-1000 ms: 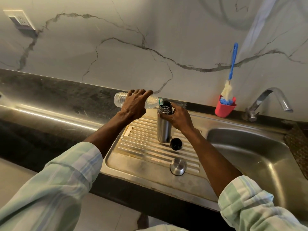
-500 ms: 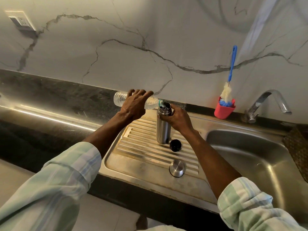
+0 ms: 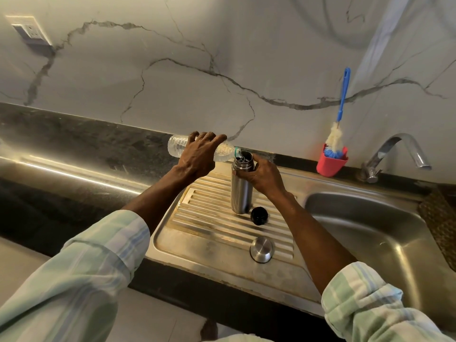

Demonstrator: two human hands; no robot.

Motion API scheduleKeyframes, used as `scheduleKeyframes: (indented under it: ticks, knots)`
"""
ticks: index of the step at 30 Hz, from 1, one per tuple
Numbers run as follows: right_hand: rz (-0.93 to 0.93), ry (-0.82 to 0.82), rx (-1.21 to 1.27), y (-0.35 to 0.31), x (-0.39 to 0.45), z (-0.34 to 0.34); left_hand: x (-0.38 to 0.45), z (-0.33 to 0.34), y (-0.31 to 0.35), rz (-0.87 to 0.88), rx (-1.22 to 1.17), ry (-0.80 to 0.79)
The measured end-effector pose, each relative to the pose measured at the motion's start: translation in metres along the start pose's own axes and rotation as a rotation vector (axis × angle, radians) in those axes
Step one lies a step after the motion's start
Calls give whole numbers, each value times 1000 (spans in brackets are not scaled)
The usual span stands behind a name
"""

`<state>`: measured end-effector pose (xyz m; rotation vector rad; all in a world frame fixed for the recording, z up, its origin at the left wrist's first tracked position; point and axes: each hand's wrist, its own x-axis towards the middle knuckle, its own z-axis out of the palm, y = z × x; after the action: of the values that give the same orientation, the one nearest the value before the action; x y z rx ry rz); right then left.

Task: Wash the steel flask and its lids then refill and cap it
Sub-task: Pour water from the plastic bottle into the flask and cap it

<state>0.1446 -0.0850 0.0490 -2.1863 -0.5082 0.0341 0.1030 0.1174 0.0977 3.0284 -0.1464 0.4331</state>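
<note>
The steel flask (image 3: 241,193) stands upright and uncapped on the ribbed drainboard (image 3: 209,225). My right hand (image 3: 264,176) grips its neck from the right. My left hand (image 3: 199,155) holds a clear plastic bottle (image 3: 176,147) tipped almost level, its mouth over the flask's opening, and water runs from it into the flask. A black inner lid (image 3: 259,215) lies on the drainboard just right of the flask's base. The steel outer cap (image 3: 261,249) rests nearer the front edge.
The sink basin (image 3: 375,243) lies to the right, with a steel tap (image 3: 397,154) behind it. A red cup (image 3: 332,164) holding a blue-handled bottle brush (image 3: 341,104) hangs on the wall. Dark counter (image 3: 61,144) stretches left. A woven mat (image 3: 441,223) sits at the far right.
The plastic bottle's mouth has come closer over the flask opening and tipped slightly more. Both hands stay in much the same places.
</note>
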Motion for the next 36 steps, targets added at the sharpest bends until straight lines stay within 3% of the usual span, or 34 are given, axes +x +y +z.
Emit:
scheduleKeyframes:
  ticks: [36]
  knots:
    - [-9, 5, 7, 3, 0, 2, 2, 0, 0, 21, 49, 25]
